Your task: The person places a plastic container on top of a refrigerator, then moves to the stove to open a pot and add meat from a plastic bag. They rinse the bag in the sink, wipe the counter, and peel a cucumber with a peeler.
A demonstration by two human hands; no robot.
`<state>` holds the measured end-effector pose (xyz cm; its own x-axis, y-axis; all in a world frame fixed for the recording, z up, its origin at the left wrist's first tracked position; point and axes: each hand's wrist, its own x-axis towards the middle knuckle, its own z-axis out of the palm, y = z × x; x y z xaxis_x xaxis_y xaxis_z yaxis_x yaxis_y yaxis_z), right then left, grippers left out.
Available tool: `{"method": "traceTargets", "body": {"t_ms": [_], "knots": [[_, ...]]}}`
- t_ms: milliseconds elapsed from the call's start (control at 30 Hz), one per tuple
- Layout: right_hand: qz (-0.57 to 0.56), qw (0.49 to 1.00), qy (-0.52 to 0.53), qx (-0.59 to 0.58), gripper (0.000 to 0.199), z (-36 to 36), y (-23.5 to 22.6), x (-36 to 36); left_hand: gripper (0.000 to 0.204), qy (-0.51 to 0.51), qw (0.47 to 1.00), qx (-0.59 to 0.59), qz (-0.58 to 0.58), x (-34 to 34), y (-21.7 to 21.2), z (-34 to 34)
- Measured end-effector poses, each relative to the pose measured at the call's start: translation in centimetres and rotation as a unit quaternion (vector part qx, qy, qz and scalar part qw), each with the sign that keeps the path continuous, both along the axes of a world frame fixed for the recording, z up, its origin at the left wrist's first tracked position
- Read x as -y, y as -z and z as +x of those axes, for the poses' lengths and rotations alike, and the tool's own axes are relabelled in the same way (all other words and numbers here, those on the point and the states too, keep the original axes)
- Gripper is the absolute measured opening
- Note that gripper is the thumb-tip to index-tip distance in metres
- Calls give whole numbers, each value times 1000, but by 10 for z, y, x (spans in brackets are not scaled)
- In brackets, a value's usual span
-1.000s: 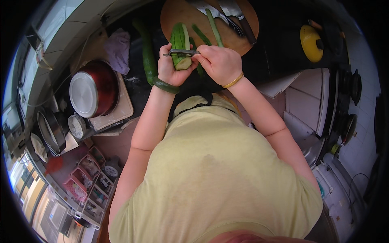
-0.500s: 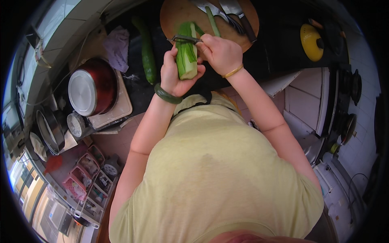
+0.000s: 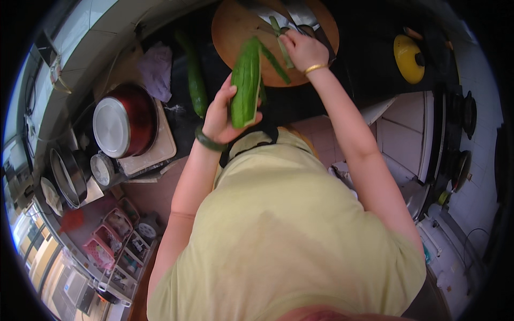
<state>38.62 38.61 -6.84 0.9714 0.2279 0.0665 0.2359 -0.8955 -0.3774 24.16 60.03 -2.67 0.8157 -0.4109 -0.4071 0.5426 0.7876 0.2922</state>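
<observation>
My left hand is wrapped round the lower part of a thick, partly peeled green cucumber, with a pale strip along its right side. My right hand is closed on a vegetable peeler, apart from the cucumber and over the round wooden cutting board. Most of the peeler is hard to see. A pale green peel shows by the right fingers. A darker peel strip slants down between cucumber and right hand. Knives lie at the board's far right.
A second long green cucumber lies on the black counter to the left, beside a purple cloth. Further left, a red pot rests tipped on a pale board. A yellow lid sits at the right.
My right hand has moved the peeler off the cucumber, away and to the right over the board. My left hand has lowered toward me and turned the cucumber, showing more green skin.
</observation>
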Motion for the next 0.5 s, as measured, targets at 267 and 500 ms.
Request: {"method": "traceTargets", "body": {"t_ms": [267,500], "knots": [[467,854,-37,-227,64,-62,-7,-56,43,-4,994,-42,-97,-2,29,13],[436,887,-6,-150,35,-40,8,-33,52,-6,986,-49,-160,-6,23,18]]}}
